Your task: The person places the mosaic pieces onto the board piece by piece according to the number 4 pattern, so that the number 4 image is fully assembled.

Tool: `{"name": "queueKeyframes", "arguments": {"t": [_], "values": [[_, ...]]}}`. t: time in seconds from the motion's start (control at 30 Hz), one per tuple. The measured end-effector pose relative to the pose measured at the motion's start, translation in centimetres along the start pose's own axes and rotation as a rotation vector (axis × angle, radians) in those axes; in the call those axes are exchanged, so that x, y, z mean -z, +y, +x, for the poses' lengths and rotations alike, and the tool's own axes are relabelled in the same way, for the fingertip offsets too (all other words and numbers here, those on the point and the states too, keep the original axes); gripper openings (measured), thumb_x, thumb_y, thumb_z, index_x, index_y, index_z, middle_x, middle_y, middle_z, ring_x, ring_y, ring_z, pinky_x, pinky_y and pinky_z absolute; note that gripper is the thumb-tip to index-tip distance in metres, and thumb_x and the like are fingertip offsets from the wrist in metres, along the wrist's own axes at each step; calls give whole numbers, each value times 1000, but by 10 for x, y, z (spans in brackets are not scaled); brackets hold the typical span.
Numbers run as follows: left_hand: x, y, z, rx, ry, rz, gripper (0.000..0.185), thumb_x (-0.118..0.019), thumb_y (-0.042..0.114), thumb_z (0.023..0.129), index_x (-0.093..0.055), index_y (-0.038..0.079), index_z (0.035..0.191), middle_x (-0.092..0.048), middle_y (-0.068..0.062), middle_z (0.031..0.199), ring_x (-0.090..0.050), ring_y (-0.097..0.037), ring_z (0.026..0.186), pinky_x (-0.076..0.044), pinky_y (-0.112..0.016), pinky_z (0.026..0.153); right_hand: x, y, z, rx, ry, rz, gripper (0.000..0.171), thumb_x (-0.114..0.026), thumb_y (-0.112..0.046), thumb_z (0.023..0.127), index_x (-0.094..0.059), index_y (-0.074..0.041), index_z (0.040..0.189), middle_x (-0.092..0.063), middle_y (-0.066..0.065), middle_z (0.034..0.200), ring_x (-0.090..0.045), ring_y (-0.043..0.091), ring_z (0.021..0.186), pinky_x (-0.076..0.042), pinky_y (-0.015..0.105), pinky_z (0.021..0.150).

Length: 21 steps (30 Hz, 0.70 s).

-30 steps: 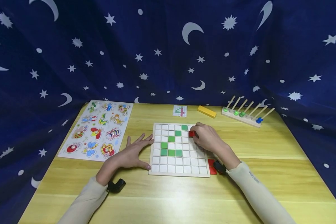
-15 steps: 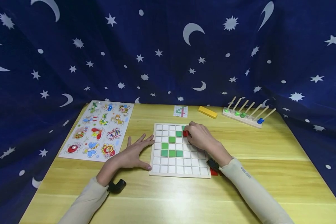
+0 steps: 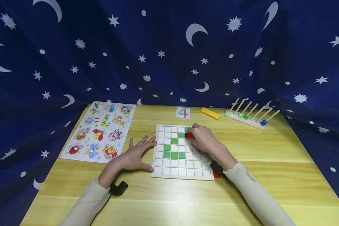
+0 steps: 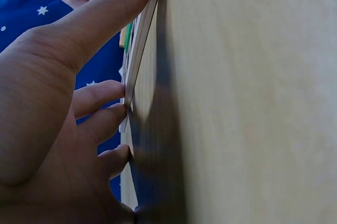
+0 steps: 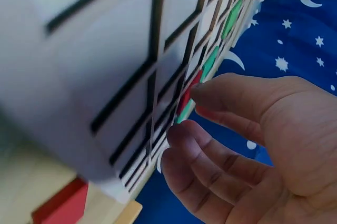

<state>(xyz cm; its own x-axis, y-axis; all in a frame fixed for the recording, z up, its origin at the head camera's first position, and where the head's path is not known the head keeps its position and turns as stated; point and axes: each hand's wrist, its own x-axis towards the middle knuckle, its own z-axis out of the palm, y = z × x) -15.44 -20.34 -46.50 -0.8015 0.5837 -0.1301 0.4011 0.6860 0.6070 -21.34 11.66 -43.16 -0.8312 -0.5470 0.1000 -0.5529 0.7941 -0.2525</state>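
Right fingers (image 3: 195, 131) on red tile (image 3: 187, 135) | shifted left | now beside green tile (image 3: 181, 135)

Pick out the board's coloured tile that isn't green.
The red tile at the right hand's grip, second row from the far edge; other coloured tiles visible on the board are green.

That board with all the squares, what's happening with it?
A person is busy with a white board of squares. The left hand is spread at its left edge, while the right hand has its fingertips on a red tile beside a green one. Seven green tiles show on the board. Another red piece lies by its near right corner, partly hidden, and a small card with a green and red pattern lies beyond the board.
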Motion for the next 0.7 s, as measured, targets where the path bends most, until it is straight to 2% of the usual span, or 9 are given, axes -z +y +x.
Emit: {"name": "queueKeyframes", "arguments": {"t": [0.3,0.5,0.7], "values": [[-1,0,0,-10,7,4,105,-86,54,71,-36,18,156,-15,3,166,-2,-29,152,17,-72,106,14,15,-27,-51,28,-7,24,-72,-2,81,-75,-2,105,-64,7,88,-53,17,66,-47,36,56],[-1,1,0,-8,5,13,106,-86,55,70,-36,19,157,-15,4,166,-2,-28,152,17,-72,106,22,28,-43,-93,1,-27,24,-75,-4,82,-75,0,105,-62,7,85,-49,18,63,-43,35,55],[-1,1,0,-6,4,14,106,-86,54,71,-35,19,157,-14,4,166,-2,-28,152,17,-72,107,26,36,-56,-108,-26,-46,24,-76,-5,81,-75,-2,105,-64,8,88,-52,18,65,-48,38,57]]}}
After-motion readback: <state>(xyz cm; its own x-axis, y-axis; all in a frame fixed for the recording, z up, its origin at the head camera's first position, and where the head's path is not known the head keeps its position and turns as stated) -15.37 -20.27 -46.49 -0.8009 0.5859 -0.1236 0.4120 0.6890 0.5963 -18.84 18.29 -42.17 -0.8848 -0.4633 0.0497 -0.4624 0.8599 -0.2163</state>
